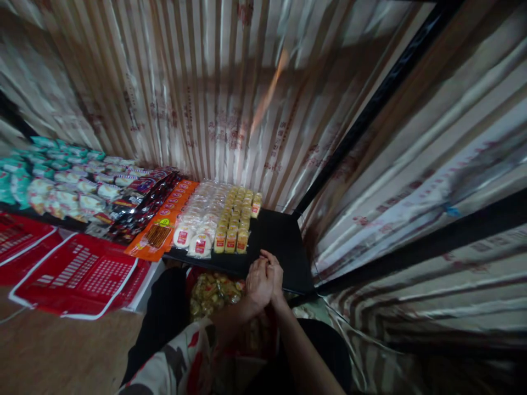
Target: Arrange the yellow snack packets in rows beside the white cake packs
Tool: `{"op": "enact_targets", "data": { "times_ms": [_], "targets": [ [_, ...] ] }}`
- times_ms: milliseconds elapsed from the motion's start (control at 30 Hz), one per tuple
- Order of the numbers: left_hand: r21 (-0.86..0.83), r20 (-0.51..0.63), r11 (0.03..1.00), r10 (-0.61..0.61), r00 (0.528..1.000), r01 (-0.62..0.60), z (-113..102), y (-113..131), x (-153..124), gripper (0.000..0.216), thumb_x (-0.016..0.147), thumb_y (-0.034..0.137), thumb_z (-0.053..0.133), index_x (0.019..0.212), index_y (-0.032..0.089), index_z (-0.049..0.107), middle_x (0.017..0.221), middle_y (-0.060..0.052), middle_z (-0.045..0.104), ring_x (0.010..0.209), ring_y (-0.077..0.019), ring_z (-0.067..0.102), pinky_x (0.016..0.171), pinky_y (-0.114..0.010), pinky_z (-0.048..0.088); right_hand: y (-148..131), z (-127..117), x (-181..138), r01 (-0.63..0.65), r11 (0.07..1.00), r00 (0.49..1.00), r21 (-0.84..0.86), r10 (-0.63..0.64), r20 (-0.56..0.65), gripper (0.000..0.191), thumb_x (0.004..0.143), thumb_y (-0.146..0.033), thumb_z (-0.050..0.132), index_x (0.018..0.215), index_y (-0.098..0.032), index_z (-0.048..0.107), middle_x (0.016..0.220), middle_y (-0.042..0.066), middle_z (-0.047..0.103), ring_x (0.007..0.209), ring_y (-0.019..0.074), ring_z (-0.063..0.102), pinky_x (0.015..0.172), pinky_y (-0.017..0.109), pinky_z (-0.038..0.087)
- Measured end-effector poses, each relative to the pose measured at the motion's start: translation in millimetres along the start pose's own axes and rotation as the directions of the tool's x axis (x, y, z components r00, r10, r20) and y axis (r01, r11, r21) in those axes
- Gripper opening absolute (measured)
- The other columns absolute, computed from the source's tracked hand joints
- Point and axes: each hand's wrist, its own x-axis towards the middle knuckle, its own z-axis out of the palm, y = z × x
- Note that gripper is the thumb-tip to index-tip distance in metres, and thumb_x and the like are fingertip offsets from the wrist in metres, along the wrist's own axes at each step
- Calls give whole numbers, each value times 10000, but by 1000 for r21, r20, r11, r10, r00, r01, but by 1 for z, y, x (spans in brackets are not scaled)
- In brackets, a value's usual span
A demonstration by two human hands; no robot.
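Observation:
My left hand (257, 282) and my right hand (275, 274) are pressed together at the near edge of a black tray (280, 241). Their fingers are curled and closed against each other; whatever they hold is hidden. On the tray lie rows of small yellow packets (236, 219) and round white packets with red labels (197, 225). Just under my hands, in my lap, sits a clear bag of yellow-wrapped sweets (212, 293).
Left of the tray lie orange snack packs (164, 219), dark packets (144, 200) and green and white packets (61, 181). A red plastic basket (78, 277) rests on the brown floor. Striped cloth walls (230, 82) close in behind and to the right.

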Motion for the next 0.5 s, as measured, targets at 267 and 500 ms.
{"op": "enact_targets", "data": {
  "times_ms": [267, 500],
  "targets": [
    [73, 149, 976, 192, 970, -204, -20, -40, -68, 390, 855, 233, 330, 1160, 135, 552, 1157, -109, 584, 1092, -206, 510, 996, -334, 382, 1, -3, -79, -2, 998, 999, -56, 4, 35, 381, 679, -223, 375, 939, -169, 648, 963, 84, 657, 942, 206, 587, 908, 357, 442],
    [217, 305, 975, -105, 946, 38, -23, -73, -82, 382, 861, 209, 296, 1062, 132, 611, 1089, -116, 638, 1048, -198, 558, 970, -285, 381, 40, 10, -112, -172, 919, 975, -356, 209, 69, 414, 657, -211, 388, 958, -137, 663, 1019, 131, 666, 991, 234, 600, 912, 336, 448]
  ]
}}
